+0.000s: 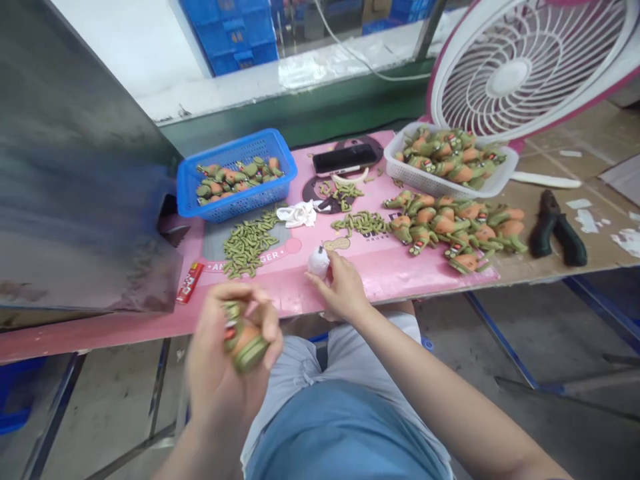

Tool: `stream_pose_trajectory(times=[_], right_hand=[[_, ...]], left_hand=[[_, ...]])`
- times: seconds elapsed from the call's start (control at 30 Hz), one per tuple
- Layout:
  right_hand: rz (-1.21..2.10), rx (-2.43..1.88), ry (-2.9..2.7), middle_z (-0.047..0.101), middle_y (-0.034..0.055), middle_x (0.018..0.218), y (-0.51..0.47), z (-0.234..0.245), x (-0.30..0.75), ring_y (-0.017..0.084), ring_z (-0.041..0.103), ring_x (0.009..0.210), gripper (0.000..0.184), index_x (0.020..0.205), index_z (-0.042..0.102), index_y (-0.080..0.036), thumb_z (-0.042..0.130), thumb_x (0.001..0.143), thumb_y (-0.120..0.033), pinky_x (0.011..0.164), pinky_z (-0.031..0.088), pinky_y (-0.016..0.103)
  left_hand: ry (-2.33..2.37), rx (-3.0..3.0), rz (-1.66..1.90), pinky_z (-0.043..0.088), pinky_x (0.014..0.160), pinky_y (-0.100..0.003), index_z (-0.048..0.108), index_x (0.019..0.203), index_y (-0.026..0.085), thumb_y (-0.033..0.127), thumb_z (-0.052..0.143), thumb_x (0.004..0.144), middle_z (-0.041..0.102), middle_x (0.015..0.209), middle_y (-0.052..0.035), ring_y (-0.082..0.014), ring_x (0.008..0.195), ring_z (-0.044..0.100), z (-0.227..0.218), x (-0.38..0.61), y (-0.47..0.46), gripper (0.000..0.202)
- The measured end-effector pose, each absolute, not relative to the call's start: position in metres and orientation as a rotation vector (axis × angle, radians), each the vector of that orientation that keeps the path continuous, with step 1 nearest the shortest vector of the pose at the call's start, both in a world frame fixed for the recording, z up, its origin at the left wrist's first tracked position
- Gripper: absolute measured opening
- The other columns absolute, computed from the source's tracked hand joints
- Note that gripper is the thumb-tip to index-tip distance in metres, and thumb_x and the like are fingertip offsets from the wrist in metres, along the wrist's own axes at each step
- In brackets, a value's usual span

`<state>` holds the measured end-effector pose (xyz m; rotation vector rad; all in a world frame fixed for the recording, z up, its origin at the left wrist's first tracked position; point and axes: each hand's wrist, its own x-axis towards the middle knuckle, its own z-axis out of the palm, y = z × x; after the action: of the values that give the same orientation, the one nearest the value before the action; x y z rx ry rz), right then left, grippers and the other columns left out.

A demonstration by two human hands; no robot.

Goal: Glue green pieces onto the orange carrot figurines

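My left hand (225, 363) is raised in front of my lap and grips a small orange and green toy figure (244, 341), blurred by motion. My right hand (341, 287) rests on the pink mat (395, 270) with its fingers on a small white ball-like piece (319, 261). Just beyond the right hand lie two heaps of small green parts (249, 244) (361, 223). A pile of finished orange and green figures (457, 230) lies on the mat to the right.
A blue basket (186, 183) with figures stands at the back left, a white tray (435, 180) of figures at the back right under a fan (520, 63). A phone (344, 159), white scraps (300, 213), black pliers (556, 228) and a red packet (189, 283) lie about. A grey metal panel (75, 187) fills the left.
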<state>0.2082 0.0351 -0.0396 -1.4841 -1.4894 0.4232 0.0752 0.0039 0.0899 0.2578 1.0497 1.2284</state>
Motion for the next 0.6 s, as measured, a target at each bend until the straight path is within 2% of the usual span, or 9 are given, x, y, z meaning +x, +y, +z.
stream_pose_trajectory(times=[0.03, 0.1, 0.2, 0.27, 0.33, 0.43, 0.53, 0.6], right_hand=[[0.451, -1.471, -1.475, 0.059, 0.0130, 0.080, 0.036, -0.039, 0.209, 0.031, 0.055, 0.074, 0.037, 0.097, 0.048, -0.014, 0.046, 0.079, -0.046, 0.066, 0.044, 0.045], [0.502, -1.430, -1.438, 0.058, 0.0119, 0.083, 0.034, -0.035, 0.210, 0.029, 0.055, 0.076, 0.036, 0.099, 0.046, -0.015, 0.044, 0.082, -0.046, 0.067, 0.045, 0.043], [0.544, -1.360, -1.370, 0.054, 0.0116, 0.094, 0.023, -0.027, 0.214, 0.025, 0.054, 0.086, 0.034, 0.107, 0.038, -0.016, 0.039, 0.086, -0.043, 0.073, 0.045, 0.040], [0.563, -1.334, -1.342, 0.052, 0.0093, 0.093, 0.008, -0.022, 0.215, 0.022, 0.054, 0.082, 0.031, 0.108, 0.035, -0.018, 0.038, 0.087, -0.040, 0.069, 0.046, 0.035], [0.670, -1.295, -1.272, 0.051, 0.0036, 0.080, -0.012, -0.020, 0.216, 0.018, 0.053, 0.066, 0.027, 0.105, 0.033, -0.020, 0.040, 0.087, -0.039, 0.058, 0.045, 0.030], [0.933, -1.165, -1.110, 0.050, -0.0021, 0.065, -0.042, -0.021, 0.215, 0.015, 0.047, 0.052, 0.025, 0.101, 0.033, -0.023, 0.046, 0.086, -0.039, 0.047, 0.040, 0.025], [1.074, -1.096, -1.028, 0.055, -0.0007, 0.063, -0.065, -0.020, 0.216, 0.016, 0.051, 0.052, 0.027, 0.101, 0.034, -0.024, 0.049, 0.085, -0.040, 0.046, 0.040, 0.024], [1.090, -1.156, -1.047, 0.057, -0.0001, 0.064, -0.072, -0.018, 0.218, 0.015, 0.051, 0.051, 0.026, 0.102, 0.038, -0.024, 0.051, 0.084, -0.038, 0.045, 0.042, 0.023]], left_hand=[[1.040, 0.225, 1.197, 0.032, 0.033, -0.016, 0.054, 0.060, 0.015, 0.033, 0.044, 0.088, 0.045, 0.048, 0.0029, -0.0063, 0.036, 0.037, 0.086, 0.074, 0.006, 0.035], [1.000, 0.162, 1.090, 0.027, 0.031, -0.015, 0.054, 0.056, 0.014, 0.032, 0.047, 0.084, 0.041, 0.043, 0.0024, -0.0064, 0.035, 0.034, 0.073, 0.070, 0.008, 0.035], [0.918, 0.204, 1.034, 0.039, 0.042, -0.019, 0.061, 0.072, 0.012, 0.026, 0.062, 0.065, 0.054, 0.058, -0.0033, -0.0119, 0.051, 0.048, 0.049, 0.062, 0.002, 0.015], [0.898, 0.294, 1.033, 0.044, 0.052, -0.022, 0.061, 0.079, 0.014, 0.016, 0.067, 0.055, 0.059, 0.070, -0.0051, -0.0147, 0.064, 0.054, 0.036, 0.057, -0.007, 0.024], [0.933, 0.441, 1.022, 0.044, 0.058, -0.020, 0.060, 0.086, 0.016, 0.011, 0.069, 0.057, 0.062, 0.078, -0.0052, -0.0141, 0.072, 0.055, 0.025, 0.053, -0.017, 0.030], [1.010, 0.665, 0.959, 0.045, 0.062, -0.020, 0.054, 0.107, 0.020, 0.022, 0.070, 0.070, 0.065, 0.087, -0.0064, -0.0139, 0.077, 0.058, 0.013, 0.048, -0.034, 0.040], [0.993, 0.713, 0.864, 0.043, 0.045, -0.018, 0.039, 0.125, 0.024, 0.035, 0.069, 0.072, 0.064, 0.087, -0.0066, -0.0147, 0.065, 0.060, 0.006, 0.046, -0.049, 0.062], [0.994, 0.702, 0.819, 0.037, 0.036, -0.015, 0.032, 0.128, 0.027, 0.041, 0.068, 0.071, 0.063, 0.083, -0.0046, -0.0128, 0.055, 0.057, 0.005, 0.045, -0.057, 0.069]])
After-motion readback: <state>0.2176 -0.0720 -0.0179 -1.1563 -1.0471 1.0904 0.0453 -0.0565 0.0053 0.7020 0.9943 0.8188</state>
